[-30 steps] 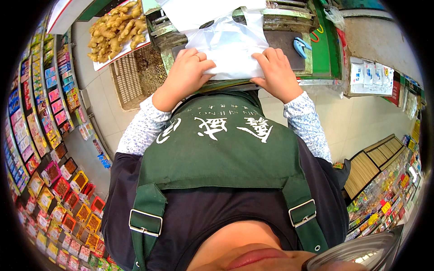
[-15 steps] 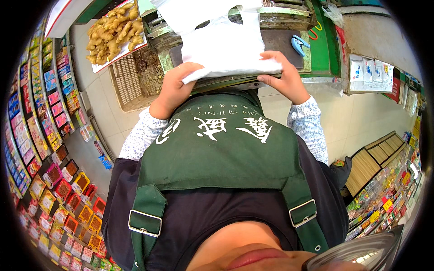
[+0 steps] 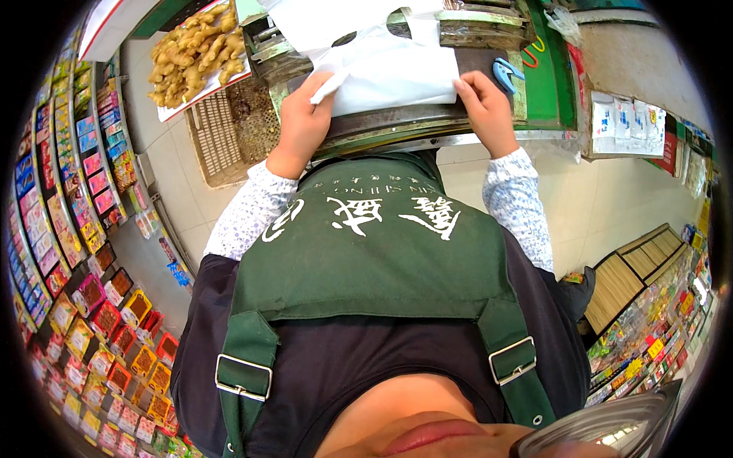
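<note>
Holding a thin white plastic bag (image 3: 382, 65) flat on a dark counter top (image 3: 397, 126), just past the green apron (image 3: 366, 244). Pinching the bag's near left corner with the left hand (image 3: 301, 126), fingers pressed together on the edge. Gripping the near right corner with the right hand (image 3: 485, 111), fingers curled shut on the plastic. Looking like an early step: bag lying flat and closed, nothing inside it, mouth not pulled apart yet, so opening and filling seeming left to do. Looking smooth, soft and a bit shiny, with a few wrinkles and two handle loops pointing away. Sitting just right of the bag, a small blue clip-shaped tool (image 3: 505, 74), not touching the hands. Lying to the upper left, a heap of knobbly yellow-brown ginger roots (image 3: 195, 49) on a white tray, well apart from the bag. Resting below that heap, a brown plastic crate (image 3: 225, 133) with a grid of holes. Lining the left side, shelves (image 3: 69, 229) packed with small bright packets in many colours. Covering both arms, sleeves of pale cloth with tiny dots.
</note>
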`<action>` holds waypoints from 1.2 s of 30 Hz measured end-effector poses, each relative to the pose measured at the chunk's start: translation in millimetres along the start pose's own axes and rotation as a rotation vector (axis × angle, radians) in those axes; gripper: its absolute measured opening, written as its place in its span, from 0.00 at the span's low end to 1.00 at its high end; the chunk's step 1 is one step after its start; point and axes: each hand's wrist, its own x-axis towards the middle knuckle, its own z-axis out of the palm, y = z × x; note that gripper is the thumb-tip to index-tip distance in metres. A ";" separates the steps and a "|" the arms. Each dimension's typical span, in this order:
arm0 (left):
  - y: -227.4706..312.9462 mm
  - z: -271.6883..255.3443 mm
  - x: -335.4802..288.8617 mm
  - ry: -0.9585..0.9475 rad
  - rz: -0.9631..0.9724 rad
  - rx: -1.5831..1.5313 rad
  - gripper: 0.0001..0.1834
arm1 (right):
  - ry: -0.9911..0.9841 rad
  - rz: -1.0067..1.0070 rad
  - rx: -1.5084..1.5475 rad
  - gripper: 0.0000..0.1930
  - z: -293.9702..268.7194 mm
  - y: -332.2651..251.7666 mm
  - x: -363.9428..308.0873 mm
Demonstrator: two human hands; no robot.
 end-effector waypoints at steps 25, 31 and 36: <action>-1.9 10.9 7.0 0.085 0.205 0.144 0.11 | 0.157 -0.064 -0.154 0.10 18.3 -9.5 9.5; -13.6 18.0 10.5 0.151 0.113 0.385 0.13 | 0.331 -0.164 -0.707 0.11 49.4 -4.3 27.5; -13.1 16.8 12.0 0.242 0.021 0.409 0.19 | 0.397 -0.292 -0.825 0.09 52.1 8.8 32.3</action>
